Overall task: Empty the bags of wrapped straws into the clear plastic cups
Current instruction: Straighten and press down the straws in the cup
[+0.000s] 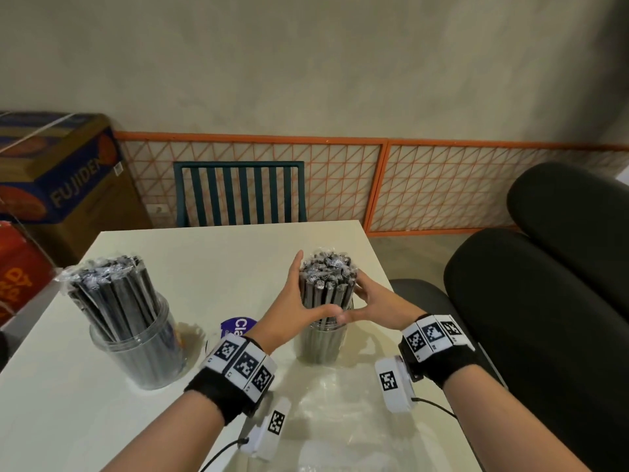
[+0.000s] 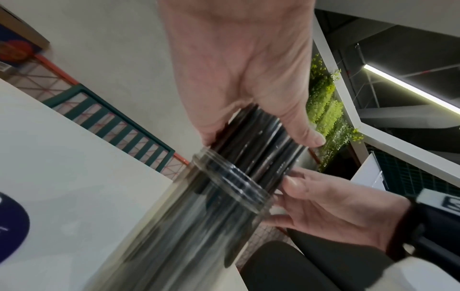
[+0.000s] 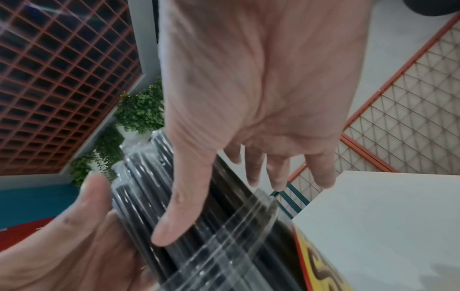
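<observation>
Two clear plastic cups stand on the white table [image 1: 211,253]. The left cup [image 1: 143,349] holds a fanned bundle of black wrapped straws [image 1: 112,294]. The right cup [image 1: 321,342] holds a tight upright bundle of wrapped straws [image 1: 326,281] that sticks out well above its rim [image 2: 234,181]. My left hand [image 1: 289,301] clasps this bundle from the left, with its thumb [image 2: 306,135] across the front. My right hand [image 1: 374,301] clasps it from the right, its thumb [image 3: 174,216] lying on the straws [image 3: 139,189]. Both thumbs meet just above the rim.
A crumpled clear plastic bag [image 1: 340,403] lies on the table near me. A purple round label [image 1: 238,327] lies between the cups. A teal chair [image 1: 238,192] stands behind the table, black chairs [image 1: 544,301] to the right, cardboard boxes [image 1: 58,172] to the left.
</observation>
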`<action>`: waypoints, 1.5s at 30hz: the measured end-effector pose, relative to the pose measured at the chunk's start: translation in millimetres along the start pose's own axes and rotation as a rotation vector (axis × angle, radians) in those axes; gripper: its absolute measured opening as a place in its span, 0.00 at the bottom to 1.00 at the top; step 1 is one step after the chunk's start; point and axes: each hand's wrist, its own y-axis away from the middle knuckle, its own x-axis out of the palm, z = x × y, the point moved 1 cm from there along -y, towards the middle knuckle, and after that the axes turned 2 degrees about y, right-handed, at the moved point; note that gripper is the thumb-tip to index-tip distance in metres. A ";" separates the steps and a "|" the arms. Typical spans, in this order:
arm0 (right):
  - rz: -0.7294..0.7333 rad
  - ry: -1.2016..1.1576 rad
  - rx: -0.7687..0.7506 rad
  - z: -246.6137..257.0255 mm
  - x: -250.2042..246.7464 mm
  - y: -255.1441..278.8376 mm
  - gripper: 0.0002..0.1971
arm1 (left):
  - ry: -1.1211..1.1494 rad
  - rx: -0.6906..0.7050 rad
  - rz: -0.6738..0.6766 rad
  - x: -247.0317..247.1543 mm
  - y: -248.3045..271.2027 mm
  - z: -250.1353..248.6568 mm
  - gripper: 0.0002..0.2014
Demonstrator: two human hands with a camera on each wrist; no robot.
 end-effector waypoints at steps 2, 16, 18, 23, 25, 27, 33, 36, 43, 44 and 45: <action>-0.025 0.036 0.010 1.7 2.2 -2.7 0.47 | 0.000 0.013 -0.011 6.4 -1.2 -2.7 0.56; -0.043 0.045 -0.008 9.6 0.0 5.4 0.56 | -0.082 0.046 -0.018 -6.1 -2.5 -7.0 0.52; -0.022 0.040 0.012 7.5 -0.5 7.6 0.54 | -0.080 0.040 -0.032 -5.0 -0.7 -3.6 0.52; -0.097 0.082 0.043 -2.7 15.0 14.0 0.45 | -0.050 0.047 -0.051 4.7 -0.1 0.3 0.51; -0.160 0.093 0.053 -4.3 24.3 14.6 0.39 | -0.021 0.046 -0.044 8.0 -1.3 2.6 0.50; -0.235 0.087 0.038 -1.2 32.0 14.0 0.30 | 0.008 0.046 -0.038 8.9 -3.8 4.1 0.46; -0.312 0.040 -0.072 18.5 16.7 14.3 0.31 | -0.074 0.048 0.109 -13.4 -12.3 -14.7 0.35; -0.078 0.216 -0.013 6.2 -0.5 11.1 0.50 | -0.135 -0.085 0.262 -39.9 -20.2 -13.4 0.42; 0.105 0.131 0.170 -15.3 -28.1 0.0 0.57 | -0.112 -0.156 0.015 -20.1 7.7 1.9 0.41; 0.128 0.071 0.172 -13.3 -27.8 -3.6 0.55 | -0.099 -0.119 -0.060 -8.3 12.8 2.7 0.41; 0.158 0.014 0.165 -9.7 -26.5 -6.3 0.54 | -0.090 -0.072 -0.116 4.2 17.0 3.6 0.43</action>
